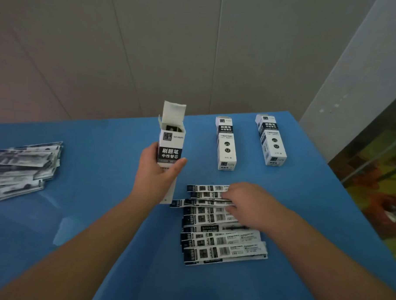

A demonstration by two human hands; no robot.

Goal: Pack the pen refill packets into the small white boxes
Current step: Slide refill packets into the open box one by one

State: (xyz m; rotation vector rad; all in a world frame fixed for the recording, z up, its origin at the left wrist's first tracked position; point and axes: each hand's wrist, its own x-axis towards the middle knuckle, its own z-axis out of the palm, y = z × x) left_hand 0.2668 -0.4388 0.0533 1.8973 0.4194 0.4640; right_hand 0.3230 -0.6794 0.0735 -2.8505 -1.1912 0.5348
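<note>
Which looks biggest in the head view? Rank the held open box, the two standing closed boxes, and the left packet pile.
1. Left packet pile
2. Held open box, nearer the camera
3. Two closed boxes: look alike, not ranked.
</note>
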